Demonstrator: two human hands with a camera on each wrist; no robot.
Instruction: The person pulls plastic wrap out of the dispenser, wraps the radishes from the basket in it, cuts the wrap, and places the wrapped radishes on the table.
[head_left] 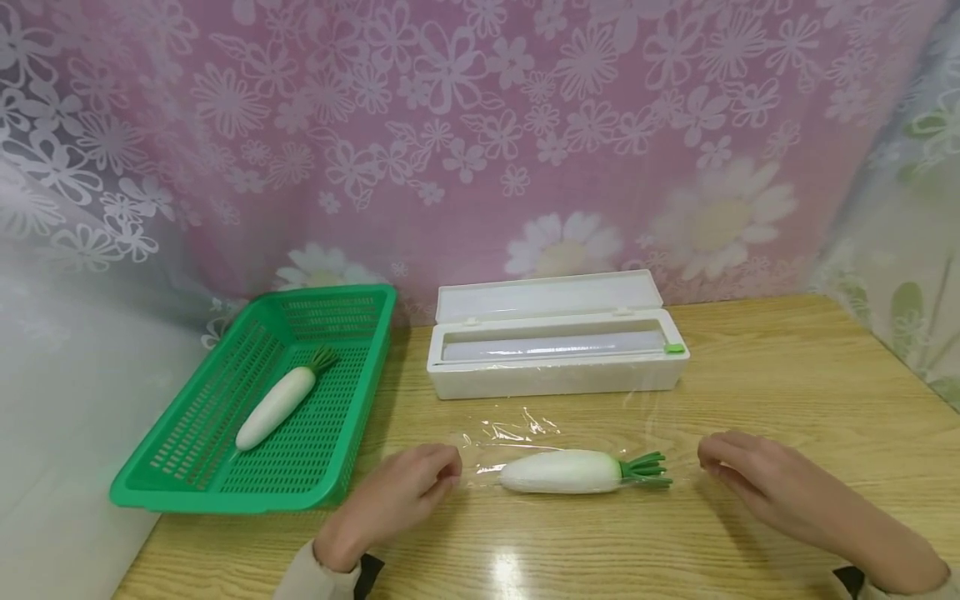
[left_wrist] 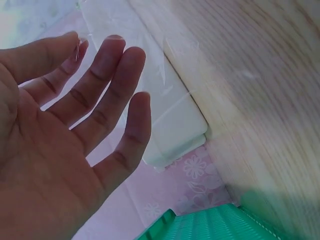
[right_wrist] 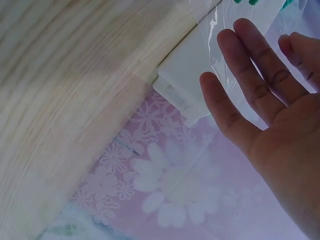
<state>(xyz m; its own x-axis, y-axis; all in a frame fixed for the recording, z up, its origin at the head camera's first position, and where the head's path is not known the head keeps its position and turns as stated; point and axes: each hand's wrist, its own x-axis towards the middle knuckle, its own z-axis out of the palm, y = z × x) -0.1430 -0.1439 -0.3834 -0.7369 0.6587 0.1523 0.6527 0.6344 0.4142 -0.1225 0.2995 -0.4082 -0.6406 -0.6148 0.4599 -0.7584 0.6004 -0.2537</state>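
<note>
A white radish [head_left: 558, 472] with short green stems lies sideways on the wooden table, on or under a sheet of clear plastic wrap [head_left: 517, 429]; which of the two I cannot tell. To its left, my left hand [head_left: 405, 492] pinches an edge of the wrap between thumb and index finger, the other fingers loosely bent in the left wrist view. Beyond the stems, my right hand [head_left: 772, 487] pinches the wrap's other side by thumb and index finger. Behind the radish stands a white wrap box [head_left: 555, 382], lid raised, with a roll of wrap [head_left: 555, 345] inside.
On the left, a green plastic basket [head_left: 375, 367] holds a second white radish [head_left: 277, 408]. A green slider [head_left: 674, 348] sits at the box's right end. A pink flowered curtain [head_left: 465, 208] hangs behind the table [head_left: 795, 367].
</note>
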